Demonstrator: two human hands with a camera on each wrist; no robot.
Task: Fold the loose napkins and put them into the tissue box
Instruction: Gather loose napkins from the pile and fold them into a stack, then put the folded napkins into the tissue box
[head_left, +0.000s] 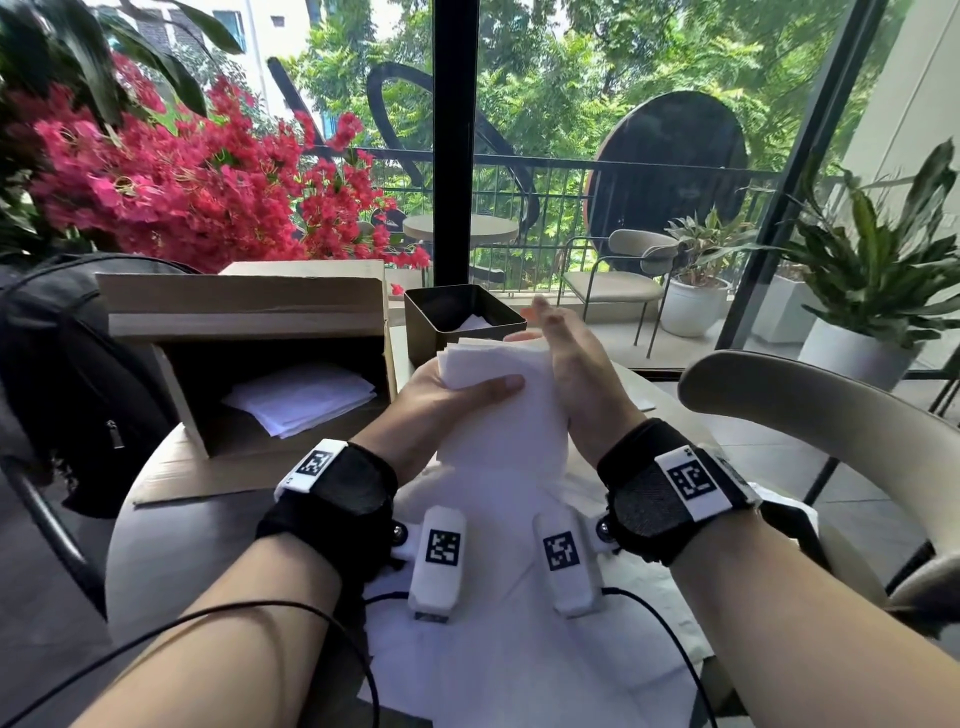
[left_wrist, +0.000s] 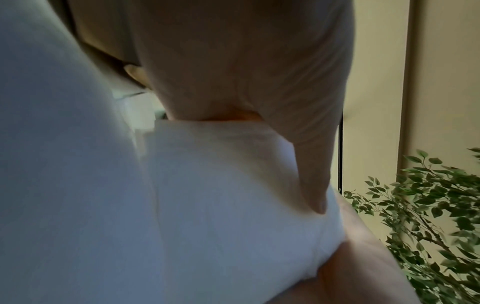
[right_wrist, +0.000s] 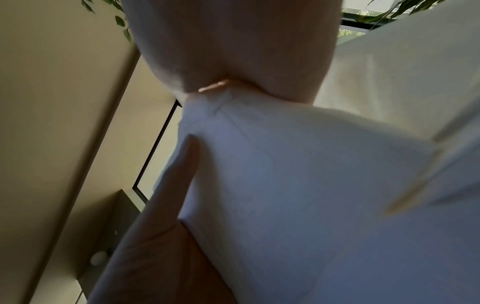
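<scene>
A stack of white napkins (head_left: 498, 415) is held upright above the table between both hands. My left hand (head_left: 441, 395) grips its left edge, thumb laid across the front. My right hand (head_left: 571, 364) is against the right edge with its fingers straight up; in the right wrist view its thumb (right_wrist: 182, 174) lies on the napkin stack (right_wrist: 285, 174), which sits in the crook of the hand. The left wrist view shows the napkin stack (left_wrist: 233, 195) likewise under the left thumb (left_wrist: 311, 174). The dark square tissue box (head_left: 415, 322) stands just behind, open, with white napkins inside.
An open cardboard box (head_left: 249, 312) on the left holds more flat napkins (head_left: 301, 395). Loose napkins (head_left: 519, 613) are spread on the round table (head_left: 182, 545) under my wrists. A black bag (head_left: 62, 374) sits far left, a chair back (head_left: 810, 400) on the right.
</scene>
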